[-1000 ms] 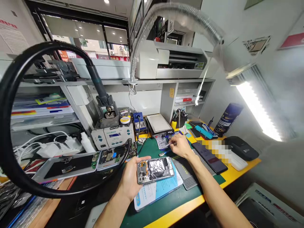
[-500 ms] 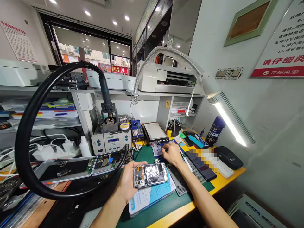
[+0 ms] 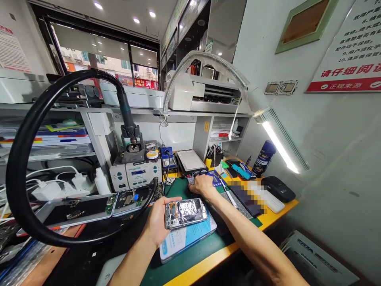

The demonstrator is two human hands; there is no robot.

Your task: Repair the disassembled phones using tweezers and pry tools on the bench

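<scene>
My left hand (image 3: 157,220) grips an opened smartphone (image 3: 186,213) by its left end, thumb along the top edge. Its back cover is off, baring a shiny dark battery area and the camera end. Under the phone lies a blue-and-white box (image 3: 190,237) on the green mat. My right hand (image 3: 203,185) reaches past the phone to the front of a flat white-topped device (image 3: 191,163). Its fingers are curled down and closed; whatever they hold or touch there is hidden.
A soldering station (image 3: 135,174) stands behind the phone, its thick black hose (image 3: 18,159) looping at left. To the right lie a dark phone (image 3: 245,198), a white slab (image 3: 270,198), a black case (image 3: 278,188) and a spray can (image 3: 264,159). A lit lamp (image 3: 281,147) hangs above.
My right hand has moved left and farther away, from beside the tools toward the front of the flat device. My left hand still holds the phone. The whole view has shifted slightly.
</scene>
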